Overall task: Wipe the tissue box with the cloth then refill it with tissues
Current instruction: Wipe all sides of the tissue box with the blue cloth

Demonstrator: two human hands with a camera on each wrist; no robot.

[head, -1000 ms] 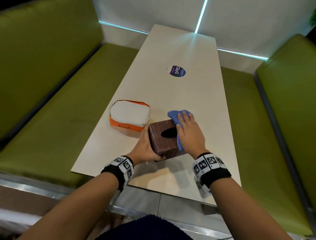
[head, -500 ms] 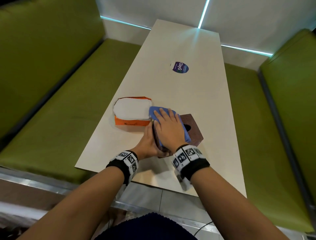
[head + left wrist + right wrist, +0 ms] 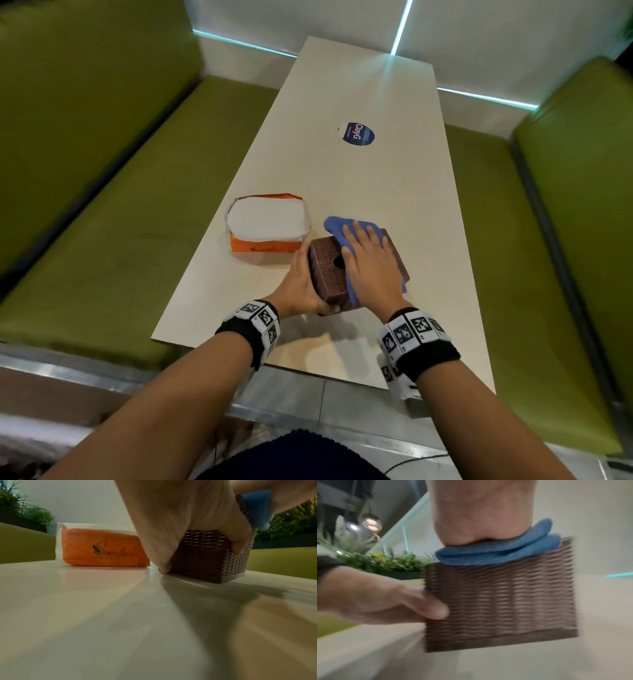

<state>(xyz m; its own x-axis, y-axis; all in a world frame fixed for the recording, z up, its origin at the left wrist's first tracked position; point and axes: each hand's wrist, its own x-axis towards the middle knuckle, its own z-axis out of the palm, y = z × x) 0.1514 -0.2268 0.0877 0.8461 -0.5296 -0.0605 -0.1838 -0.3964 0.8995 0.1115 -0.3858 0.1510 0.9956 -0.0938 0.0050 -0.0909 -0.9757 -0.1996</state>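
A brown woven tissue box stands on the pale table near its front edge. My left hand grips the box's left side, thumb on the near face. My right hand lies flat on a folded blue cloth and presses it onto the box top, partly covering the dark opening. In the right wrist view the cloth is squeezed between palm and box. In the left wrist view my left hand clasps the box. An orange pack of white tissues lies just left of the box.
A round blue sticker sits further up the table. Green padded benches run along both long sides. The table's near edge is just below my wrists. In the left wrist view the orange pack lies right beside the box.
The right hand slid the cloth across the box top to the left, then back to the right. The left hand kept its grip on the box.
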